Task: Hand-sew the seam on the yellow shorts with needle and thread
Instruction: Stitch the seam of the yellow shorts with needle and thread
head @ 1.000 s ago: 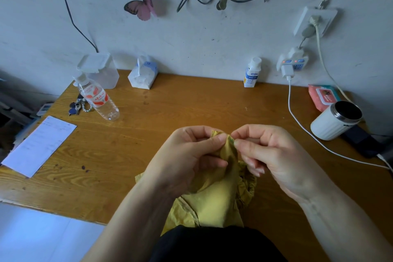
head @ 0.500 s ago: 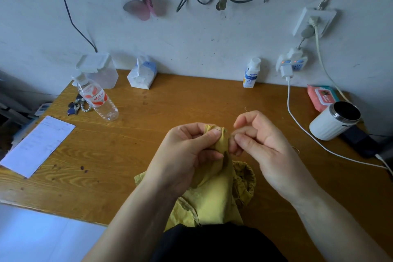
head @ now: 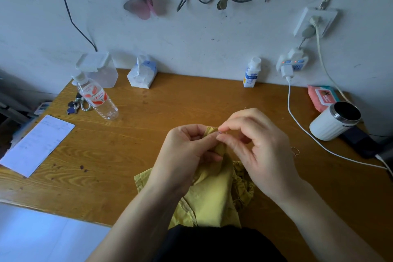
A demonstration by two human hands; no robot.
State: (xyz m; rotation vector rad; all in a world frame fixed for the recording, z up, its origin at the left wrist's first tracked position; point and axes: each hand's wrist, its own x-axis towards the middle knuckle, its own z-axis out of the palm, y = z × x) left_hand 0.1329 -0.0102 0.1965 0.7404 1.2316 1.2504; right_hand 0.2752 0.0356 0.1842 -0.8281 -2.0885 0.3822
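Wooden desk [head: 148, 125] against a scuffed white wall, with a water bottle [head: 96, 99] and paper sheet [head: 36, 144] well out beyond the left hand [head: 187, 155], and a white mug [head: 333, 122] out past the right hand [head: 261, 147]. Between and under both hands, yellow shorts [head: 212, 193], bunched, trailing over the desk's near edge. Left thumb and fingers pinching the raised fold; right thumb and forefinger pinching the needle [head: 220, 132], only a tiny dark glint at the fold's tip.

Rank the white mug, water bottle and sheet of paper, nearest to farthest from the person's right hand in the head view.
1. white mug, right of the right hand.
2. water bottle, back left.
3. sheet of paper, far left edge.
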